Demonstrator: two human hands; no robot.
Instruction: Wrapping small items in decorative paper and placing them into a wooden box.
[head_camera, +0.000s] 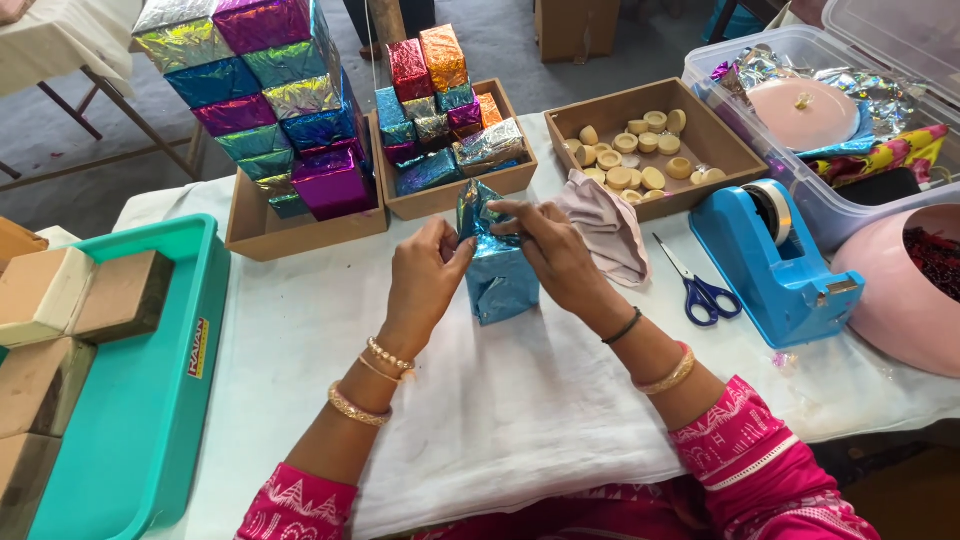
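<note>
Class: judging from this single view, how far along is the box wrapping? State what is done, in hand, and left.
Done: foil-wrapped boxes stacked in cardboard trays. In hand: the left hand and right hand fold blue foil over the top of a blue box standing upright. Left: bare brown blocks at the green tray.

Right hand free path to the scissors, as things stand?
Probably yes. The scissors lie flat on the table just right of the right hand, nothing between them. But that hand, like the left hand, is holding the blue foil-wrapped box and must let go first.
</note>
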